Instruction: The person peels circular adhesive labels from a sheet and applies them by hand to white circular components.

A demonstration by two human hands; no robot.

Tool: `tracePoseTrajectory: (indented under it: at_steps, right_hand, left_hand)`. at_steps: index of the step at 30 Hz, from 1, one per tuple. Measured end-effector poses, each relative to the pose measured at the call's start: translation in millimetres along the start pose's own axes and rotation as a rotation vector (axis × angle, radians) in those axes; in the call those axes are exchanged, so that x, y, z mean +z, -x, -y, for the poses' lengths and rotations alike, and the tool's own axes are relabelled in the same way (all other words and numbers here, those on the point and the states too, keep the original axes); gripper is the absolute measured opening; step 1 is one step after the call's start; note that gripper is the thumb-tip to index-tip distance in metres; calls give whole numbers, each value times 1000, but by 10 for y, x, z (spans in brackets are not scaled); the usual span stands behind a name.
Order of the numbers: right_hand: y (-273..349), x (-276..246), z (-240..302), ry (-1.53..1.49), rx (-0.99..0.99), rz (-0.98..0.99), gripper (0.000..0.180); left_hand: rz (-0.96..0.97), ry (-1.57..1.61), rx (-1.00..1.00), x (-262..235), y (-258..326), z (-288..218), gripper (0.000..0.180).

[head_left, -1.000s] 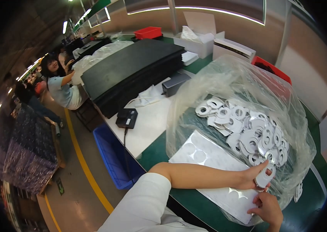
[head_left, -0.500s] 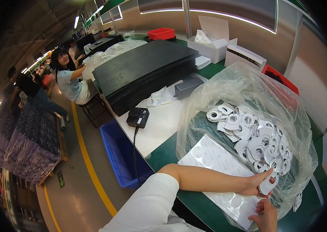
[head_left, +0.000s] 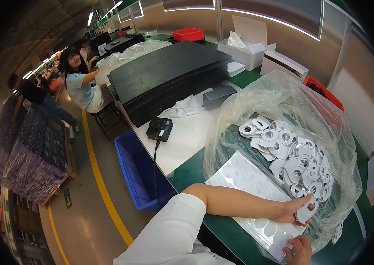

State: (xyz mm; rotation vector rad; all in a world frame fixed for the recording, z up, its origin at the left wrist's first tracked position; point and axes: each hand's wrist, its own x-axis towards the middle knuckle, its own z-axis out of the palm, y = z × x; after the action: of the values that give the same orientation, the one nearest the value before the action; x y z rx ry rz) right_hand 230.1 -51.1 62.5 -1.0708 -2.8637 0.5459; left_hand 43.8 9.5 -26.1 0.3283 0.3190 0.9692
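Note:
My left hand [head_left: 289, 211] grips a white plastic part [head_left: 305, 212] with an oval hole, above the near end of a sticker sheet. Below it, my right hand [head_left: 299, 250] rests at the near corner of that white sheet [head_left: 257, 187], which is dotted with round shapes. Its fingers are curled and its thumb touches the sheet; whatever they pinch is too small to make out. Beside the sheet, a heap of similar white parts [head_left: 299, 163] lies on an opened clear plastic bag [head_left: 231, 115].
A black power adapter [head_left: 159, 129] with a cable sits near a stack of black boards [head_left: 169, 75]. Below the table edge stands a blue bin [head_left: 127, 176]. Red trays [head_left: 188, 34] and white boxes [head_left: 249, 55] line the back. Farther left, a person [head_left: 83, 86] sits at the bench.
My right hand has shifted slightly left and down along the sheet's corner, its fingers more curled. My left hand keeps its grip on the white part. The view has tilted slightly.

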Motion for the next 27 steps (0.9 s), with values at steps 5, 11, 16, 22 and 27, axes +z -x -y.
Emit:
tracePoseTrajectory:
  at_steps: [5, 11, 16, 22, 27]
  right_hand:
    - [155, 63, 127, 19, -11, -87, 23]
    - [285, -356, 297, 37, -110, 55, 16]
    - [179, -1142, 527, -492, -229, 287, 17]
    - [-450, -229, -640, -914, -260, -721, 33]
    - [-640, 233, -806, -1004, 44, -770, 32]
  left_hand:
    - [-24, 4, 3, 13, 0, 18, 50]
    - [-19, -23, 1, 25, 21, -5, 50]
    - [-19, -19, -3, -25, 98, -55, 50]
    - [-24, -24, -24, 161, 73, -28, 56]
    - [5, 4, -7, 20, 39, -15, 53]
